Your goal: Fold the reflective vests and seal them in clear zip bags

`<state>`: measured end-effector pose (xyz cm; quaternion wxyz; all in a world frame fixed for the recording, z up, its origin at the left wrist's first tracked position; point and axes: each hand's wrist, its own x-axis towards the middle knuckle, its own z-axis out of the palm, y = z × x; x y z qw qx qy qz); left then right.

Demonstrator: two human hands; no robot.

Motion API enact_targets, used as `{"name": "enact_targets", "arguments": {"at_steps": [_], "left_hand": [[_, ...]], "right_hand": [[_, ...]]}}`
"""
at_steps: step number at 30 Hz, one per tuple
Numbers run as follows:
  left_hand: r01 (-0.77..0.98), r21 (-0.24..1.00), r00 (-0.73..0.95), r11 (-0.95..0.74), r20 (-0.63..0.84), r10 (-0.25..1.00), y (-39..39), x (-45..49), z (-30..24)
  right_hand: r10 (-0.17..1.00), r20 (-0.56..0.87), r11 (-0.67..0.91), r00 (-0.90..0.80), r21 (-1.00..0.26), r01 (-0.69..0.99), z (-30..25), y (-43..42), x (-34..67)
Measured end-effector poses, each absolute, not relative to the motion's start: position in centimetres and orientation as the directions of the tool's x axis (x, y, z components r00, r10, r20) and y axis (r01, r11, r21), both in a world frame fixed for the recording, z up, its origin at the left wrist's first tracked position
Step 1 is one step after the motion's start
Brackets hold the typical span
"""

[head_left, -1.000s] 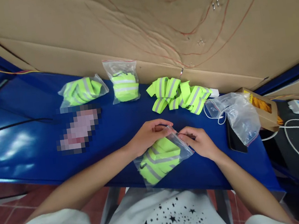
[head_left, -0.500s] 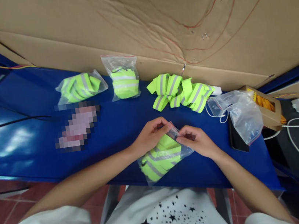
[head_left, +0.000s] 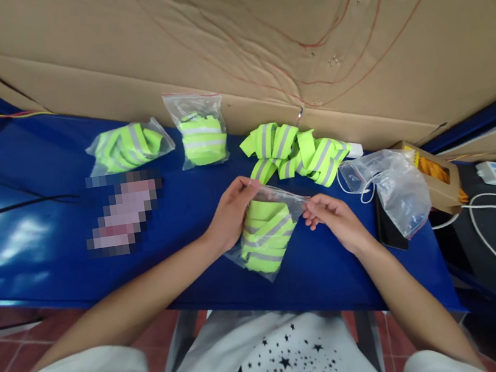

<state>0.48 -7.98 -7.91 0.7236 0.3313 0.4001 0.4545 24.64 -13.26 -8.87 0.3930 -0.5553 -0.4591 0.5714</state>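
Clear plastic bag (head_left: 279,194) of yellow-green strapping (head_left: 267,235), centre frame, looks light, soft and slippery, best held where left hand (head_left: 232,211) and right hand (head_left: 335,218) pinch its top edge.

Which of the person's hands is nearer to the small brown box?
The right. The right hand is left of the box, with a loose clear bag between them; the left hand is farther left, across the bag of green straps.

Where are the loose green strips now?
In the head view, the loose strips lie on the table, right of centre near the cardboard, between a filled bag at left and the crumpled bag at right.
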Motion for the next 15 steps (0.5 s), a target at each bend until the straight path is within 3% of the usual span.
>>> {"name": "enact_targets", "arguments": {"at_steps": [6,15], "left_hand": [[-0.153,0.908,0.445,0.39,-0.289,0.848,-7.9,0.1,-9.1],[-0.173,0.887,0.515,0.429,-0.289,0.807,-8.1,0.3,-9.5]], "right_hand": [[0.988,-0.148,-0.152,0.037,-0.981,0.119,-9.7,-13.4,24.7],[0.988,-0.154,-0.154,0.003,-0.985,0.077,-10.2,-13.4,24.4]]}}
